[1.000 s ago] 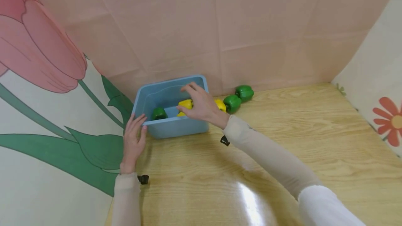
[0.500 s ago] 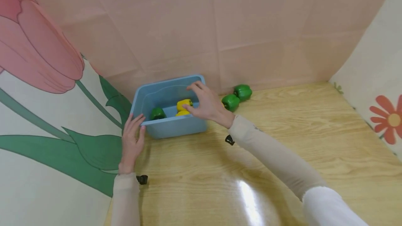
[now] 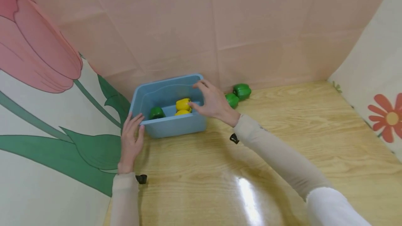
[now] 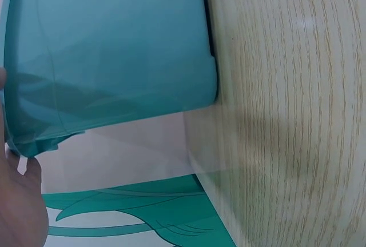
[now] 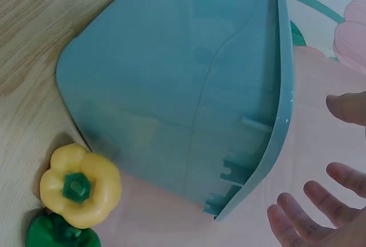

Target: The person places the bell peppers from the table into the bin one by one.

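At the blue plastic bin's (image 3: 176, 127) near left corner, my left hand (image 3: 131, 142) grips the rim, its thumb at the front wall; the left wrist view shows part of this hand (image 4: 20, 207) at the corner. Over the right rim hovers my right hand (image 3: 216, 102), fingers spread and relaxed around nothing. Inside the bin lie a green bell pepper (image 3: 156, 113) and two yellow bell peppers (image 3: 183, 104), one partly hidden by the front wall. The right wrist view shows another yellow bell pepper (image 5: 80, 187) outside, close to the bin's side.
Two green bell peppers (image 3: 242, 91) lie on the wooden table (image 3: 282, 125) right of the bin, near the pink backdrop (image 3: 260, 44). A flower-printed panel (image 3: 41, 170) stands close on the left, another (image 3: 373, 76) on the right.
My right hand has drifted right, from above the bin's interior to its right rim, covering the outside yellow pepper in the head view. My left hand stays on the corner.
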Demonstrator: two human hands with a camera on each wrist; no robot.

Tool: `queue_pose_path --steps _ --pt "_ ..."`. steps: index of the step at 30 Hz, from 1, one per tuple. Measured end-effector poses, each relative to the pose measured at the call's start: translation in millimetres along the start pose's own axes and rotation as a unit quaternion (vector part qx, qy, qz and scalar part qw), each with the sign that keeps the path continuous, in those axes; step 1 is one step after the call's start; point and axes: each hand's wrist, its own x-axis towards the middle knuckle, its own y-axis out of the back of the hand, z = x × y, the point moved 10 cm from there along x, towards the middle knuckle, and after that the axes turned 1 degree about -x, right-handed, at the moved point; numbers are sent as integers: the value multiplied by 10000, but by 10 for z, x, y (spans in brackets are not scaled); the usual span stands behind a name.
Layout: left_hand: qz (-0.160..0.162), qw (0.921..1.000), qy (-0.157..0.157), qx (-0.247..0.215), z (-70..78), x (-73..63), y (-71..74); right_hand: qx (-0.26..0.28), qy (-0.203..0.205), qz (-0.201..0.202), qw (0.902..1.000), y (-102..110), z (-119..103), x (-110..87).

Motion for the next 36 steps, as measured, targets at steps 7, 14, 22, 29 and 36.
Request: queue_pose_path --steps 7,14,22,29,36 --pt "-45 10000 64 -10 -9 0 14 -160 -232 -56 9996 -8 115 -29" --pt "48 10000 27 38 2 -74 86 -110 -303 -128 9994 -27 214 -121" --pt "-136 9998 134 16 -30 -71 7 -111 -713 -101 9973 50 488 -242" --pt "-83 10000 41 33 -27 -16 -8 -220 -745 -21 9970 90 628 -239" --pt "16 9998 -161 65 20 -2 2 -157 -825 62 9964 111 711 -251"
